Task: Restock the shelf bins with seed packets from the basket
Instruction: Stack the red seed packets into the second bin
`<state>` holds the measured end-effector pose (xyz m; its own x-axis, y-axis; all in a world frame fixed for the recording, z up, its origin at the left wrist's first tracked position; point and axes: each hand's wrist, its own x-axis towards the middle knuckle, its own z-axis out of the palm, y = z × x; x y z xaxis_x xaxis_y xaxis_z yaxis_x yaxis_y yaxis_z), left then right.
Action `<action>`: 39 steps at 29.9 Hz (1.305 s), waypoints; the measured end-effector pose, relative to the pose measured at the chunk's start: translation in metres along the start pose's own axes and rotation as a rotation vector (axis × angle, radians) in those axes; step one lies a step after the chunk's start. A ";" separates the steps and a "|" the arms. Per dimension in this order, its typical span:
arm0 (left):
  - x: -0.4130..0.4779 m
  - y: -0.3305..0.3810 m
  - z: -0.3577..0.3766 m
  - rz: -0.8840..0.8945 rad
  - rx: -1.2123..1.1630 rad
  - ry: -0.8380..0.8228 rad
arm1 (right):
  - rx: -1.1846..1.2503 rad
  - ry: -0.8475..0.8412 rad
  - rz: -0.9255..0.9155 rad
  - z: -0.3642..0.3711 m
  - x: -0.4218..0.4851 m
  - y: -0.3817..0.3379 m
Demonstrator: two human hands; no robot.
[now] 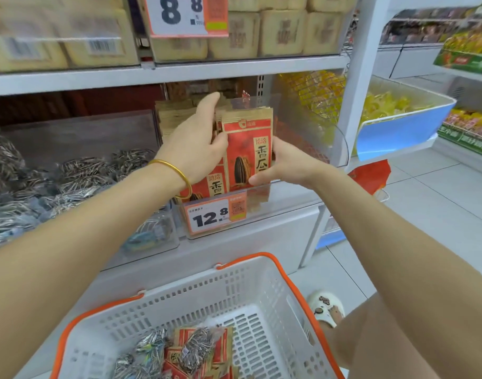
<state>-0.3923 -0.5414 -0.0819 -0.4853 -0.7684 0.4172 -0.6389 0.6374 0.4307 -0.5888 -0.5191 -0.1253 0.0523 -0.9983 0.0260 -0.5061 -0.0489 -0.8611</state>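
While outstretched, hands (pixel 194 144) (pixel 284 166) around packets (pixel 249 151)

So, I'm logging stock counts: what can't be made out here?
Head view:
Count of red seed packets in the clear bin: the left hand and right hand cover the stack.
Contents of the basket: cut off by the bottom edge.
The upper price tag: cropped by the top edge, small print blurred.
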 end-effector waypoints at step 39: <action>-0.113 -0.025 0.014 0.664 0.294 0.052 | -0.279 0.495 -0.112 0.071 -0.095 -0.021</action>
<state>-0.3300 -0.4707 -0.1513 -0.8022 -0.2162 0.5565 -0.3569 0.9209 -0.1567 -0.5215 -0.4208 -0.1458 -0.2569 -0.8791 0.4014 -0.7319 -0.0943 -0.6749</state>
